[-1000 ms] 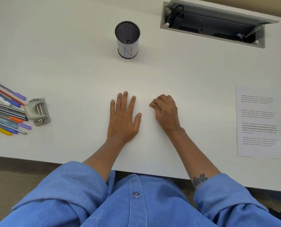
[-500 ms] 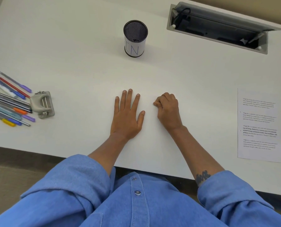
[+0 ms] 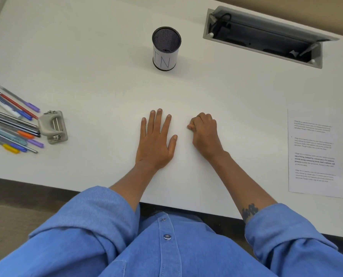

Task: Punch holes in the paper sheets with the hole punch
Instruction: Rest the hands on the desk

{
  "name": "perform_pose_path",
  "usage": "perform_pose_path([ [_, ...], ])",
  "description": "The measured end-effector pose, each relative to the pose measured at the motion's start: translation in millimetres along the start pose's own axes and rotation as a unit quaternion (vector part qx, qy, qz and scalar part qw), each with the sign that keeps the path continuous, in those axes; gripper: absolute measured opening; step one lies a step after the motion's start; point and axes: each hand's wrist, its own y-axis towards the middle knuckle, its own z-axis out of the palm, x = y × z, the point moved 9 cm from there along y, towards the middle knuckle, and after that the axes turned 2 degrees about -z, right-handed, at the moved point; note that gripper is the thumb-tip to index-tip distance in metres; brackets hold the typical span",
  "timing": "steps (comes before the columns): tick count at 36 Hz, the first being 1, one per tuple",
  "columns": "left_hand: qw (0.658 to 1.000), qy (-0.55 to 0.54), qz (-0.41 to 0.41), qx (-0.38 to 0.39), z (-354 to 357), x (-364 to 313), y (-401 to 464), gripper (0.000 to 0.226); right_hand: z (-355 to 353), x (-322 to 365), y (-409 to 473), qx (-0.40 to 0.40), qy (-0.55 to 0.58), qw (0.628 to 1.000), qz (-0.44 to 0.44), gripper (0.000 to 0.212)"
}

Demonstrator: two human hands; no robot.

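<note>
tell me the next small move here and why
Probably reach the left hand out to the hole punch beside the pens. Both hands rest on the table holding nothing, left flat, right hand curled, and the paper sheet lies unpunched at the right.

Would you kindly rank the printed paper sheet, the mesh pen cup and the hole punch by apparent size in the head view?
1. Printed paper sheet, clearly largest.
2. Mesh pen cup.
3. Hole punch, close to the cup; wide-angle distortion makes these two uncertain.
</note>
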Motion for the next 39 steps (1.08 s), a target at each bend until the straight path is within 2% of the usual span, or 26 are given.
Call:
perform_pose_path([
  [3, 1.000, -0.002, -0.001, 0.002, 1, 0, 0, 0.071, 2, -1, 3, 0.034, -0.003, 0.999, -0.020, 0.015],
  [7, 1.000, -0.008, 0.000, 0.002, 1, 1, 0, 0.071, -5, -9, 18, 0.049, 0.050, 0.998, 0.010, 0.015],
  [15, 1.000, -0.009, 0.001, 0.010, 2, 1, 0, 0.071, -60, 6, 104, -0.028, 0.103, 0.994, -0.004, 0.016],
  [20, 1.000, -0.010, 0.000, 0.015, 4, 2, 1, 0.071, -101, 37, 173, -0.077, 0.122, 0.989, -0.037, 0.018],
  [23, 1.000, -0.008, -0.001, 0.016, 4, 2, 1, 0.071, -114, 59, 207, -0.080, 0.134, 0.986, -0.051, 0.017],
  [31, 0.999, -0.022, -0.005, 0.023, 6, 3, 2, 0.071, -82, 92, 263, -0.016, 0.134, 0.988, -0.075, 0.017],
  [39, 0.999, -0.029, -0.005, 0.023, 8, 5, 3, 0.071, -70, 78, 276, -0.011, 0.095, 0.994, -0.057, 0.015],
])
